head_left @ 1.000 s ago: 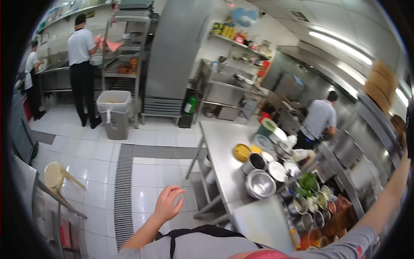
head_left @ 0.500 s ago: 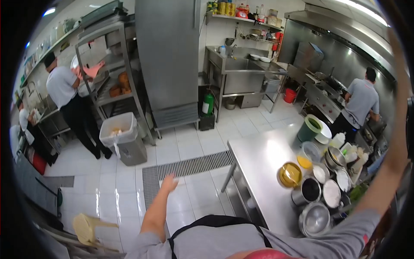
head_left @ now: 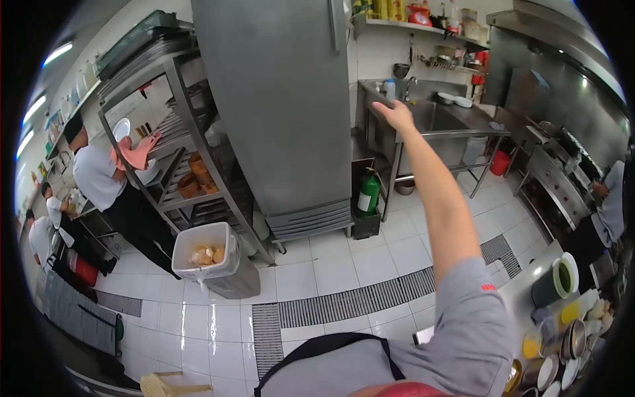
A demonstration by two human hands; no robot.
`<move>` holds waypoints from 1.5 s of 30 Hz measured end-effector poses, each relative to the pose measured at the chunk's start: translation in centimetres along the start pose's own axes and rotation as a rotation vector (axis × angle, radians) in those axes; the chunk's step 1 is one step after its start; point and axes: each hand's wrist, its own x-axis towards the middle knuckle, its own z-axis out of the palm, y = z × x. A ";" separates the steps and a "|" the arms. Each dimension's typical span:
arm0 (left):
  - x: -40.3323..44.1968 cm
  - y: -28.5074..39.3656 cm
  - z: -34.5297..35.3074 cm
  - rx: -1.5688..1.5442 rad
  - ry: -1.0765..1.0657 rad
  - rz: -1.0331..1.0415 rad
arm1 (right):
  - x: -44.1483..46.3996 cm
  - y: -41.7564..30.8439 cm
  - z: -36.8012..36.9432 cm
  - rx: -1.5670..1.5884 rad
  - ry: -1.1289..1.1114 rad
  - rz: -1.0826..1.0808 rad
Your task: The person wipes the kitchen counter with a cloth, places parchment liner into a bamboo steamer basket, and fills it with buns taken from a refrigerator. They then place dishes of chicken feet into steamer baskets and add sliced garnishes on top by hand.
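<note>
My right hand (head_left: pixel 397 116) is stretched out ahead, with my bare forearm running down to a grey sleeve. Its fingers look extended and apart, with nothing seen in them. In the view it overlaps the left edge of the steel sink unit (head_left: pixel 436 118), just right of a tall grey fridge (head_left: pixel 274 112), and no contact shows. Below and to its left stands a green fire extinguisher (head_left: pixel 368 193). My left hand is out of view.
Left, a person (head_left: pixel 106 175) holds a pink cloth (head_left: pixel 137 153) beside a steel rack (head_left: pixel 192 122). A waste bin (head_left: pixel 228 268) stands on the floor. Lower right, a steel table (head_left: pixel 519 291) bears bowls and a green container (head_left: pixel 554 283). Another person (head_left: pixel 612 205) is at the stove.
The view has turned left toward the fridge. My right hand has come down from the upper right to the front. My left hand has gone out of view.
</note>
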 end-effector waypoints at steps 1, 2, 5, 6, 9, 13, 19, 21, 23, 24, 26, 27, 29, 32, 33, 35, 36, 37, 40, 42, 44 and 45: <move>2.4 2.4 -0.6 -0.005 0.036 0.030 | 0.8 -0.1 3.0 0.001 -0.027 0.026; 6.0 5.3 -1.2 0.016 0.106 0.098 | 3.1 -0.3 5.1 0.017 -0.026 0.019; 14.6 17.3 -7.5 -0.082 0.338 0.262 | 8.3 0.0 11.4 0.211 -0.051 0.087; 11.5 25.7 -13.0 -0.349 0.410 0.289 | 10.3 -0.1 13.0 0.239 -0.046 0.082; 7.0 42.4 -22.9 -0.574 0.556 0.639 | 18.1 0.7 17.7 0.330 0.007 0.036; 2.0 50.2 -22.6 -0.774 0.563 0.672 | 25.8 0.7 22.0 0.322 0.031 0.110; 1.2 54.5 -21.7 -0.891 0.385 0.535 | 26.7 1.6 23.4 0.698 -0.061 0.070; 1.0 56.7 -23.0 -0.947 0.366 0.594 | 26.3 2.1 23.8 0.715 0.037 0.068; 1.0 60.3 -25.3 -0.999 0.356 0.689 | 24.0 1.0 22.5 0.538 0.153 0.133; 0.3 62.0 -26.1 -1.017 0.329 0.785 | 21.9 0.3 21.1 0.544 0.166 0.120; -2.2 64.9 -27.9 -1.001 0.272 0.900 | 16.4 -0.1 18.6 0.587 0.209 0.004; -3.9 66.3 -29.1 -0.897 0.315 1.012 | 13.2 -0.2 17.4 0.622 0.240 -0.107; -7.7 68.5 -31.0 -0.768 0.354 1.161 | 5.6 -1.4 14.4 0.559 0.290 -0.316; -12.3 69.3 -33.2 -0.736 0.389 1.379 | -3.8 -2.9 9.9 0.717 0.089 -0.495; -13.3 68.7 -33.5 -0.728 0.383 1.389 | -6.2 -3.4 8.8 0.839 -0.024 -0.515; -14.6 67.4 -33.6 -0.890 0.423 1.428 | -9.4 -4.3 7.8 0.999 -0.045 -0.547; -14.5 65.9 -33.4 -0.955 0.356 1.400 | -10.1 -4.3 7.6 0.996 -0.084 -0.529; -13.7 64.1 -32.5 -1.115 0.392 1.364 | -10.6 -4.3 7.4 0.992 -0.125 -0.512; -11.6 58.6 -33.3 -1.147 0.803 1.111 | -11.0 -4.5 7.7 0.935 -0.161 -0.467; -9.2 55.1 -35.9 -1.313 0.908 0.974 | -11.0 -5.6 8.3 0.903 -0.229 -0.509; -6.7 51.4 -38.7 -1.338 0.986 0.939 | -11.0 -7.2 8.8 0.875 -0.296 -0.562; -4.7 49.5 -39.9 -1.329 0.986 0.928 | -10.1 -8.0 9.0 0.870 -0.305 -0.572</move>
